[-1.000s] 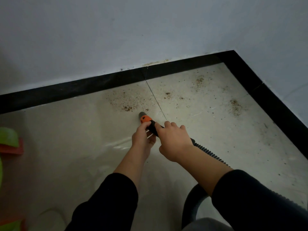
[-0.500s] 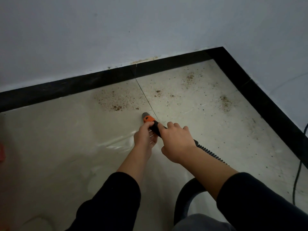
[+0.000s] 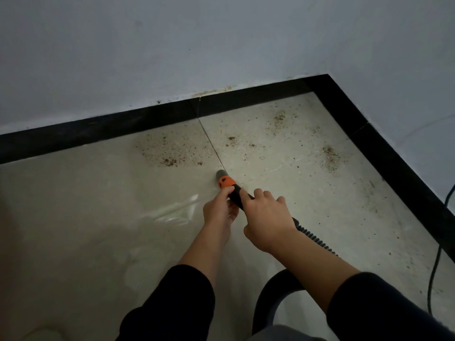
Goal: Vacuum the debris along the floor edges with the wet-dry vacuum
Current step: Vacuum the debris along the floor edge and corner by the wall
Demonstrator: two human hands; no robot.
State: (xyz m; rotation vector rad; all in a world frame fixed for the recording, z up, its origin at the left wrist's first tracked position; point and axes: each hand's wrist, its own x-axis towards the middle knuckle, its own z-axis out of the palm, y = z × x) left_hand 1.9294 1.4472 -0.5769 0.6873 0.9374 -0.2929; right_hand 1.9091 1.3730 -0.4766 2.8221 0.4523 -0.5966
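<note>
Since a second ago the vacuum nozzle (image 3: 220, 174) has slid to the right across the tile and now sits with its grey tip on the grout line (image 3: 209, 140). The view has swung that way too, bringing a thin black cable (image 3: 434, 269) into sight along the right edge.

The left hand (image 3: 218, 212) pinches the wand just behind the orange collar (image 3: 226, 182). The right hand (image 3: 267, 217) is wrapped around the black grip further back, knuckles up. Behind it the ribbed hose (image 3: 312, 236) runs back toward the person, and a thicker black hose (image 3: 275, 291) loops on the floor between the sleeves.

Debris (image 3: 172, 153) lies in brown speckled patches ahead of the tip. The densest patch is just left of the grout line, near the far black skirting (image 3: 98, 130). Smaller patches lie to the right of the line, and one lies near the right-hand skirting (image 3: 394, 166). The two skirtings meet in a corner at the upper right, with pale wall (image 3: 172, 45) above them.

The nozzle sits well short of both edges, with dirty tile between it and the corner. To the left the floor (image 3: 61, 205) is bare pale tile with a shiny streak (image 3: 172, 212) beside the left hand.
</note>
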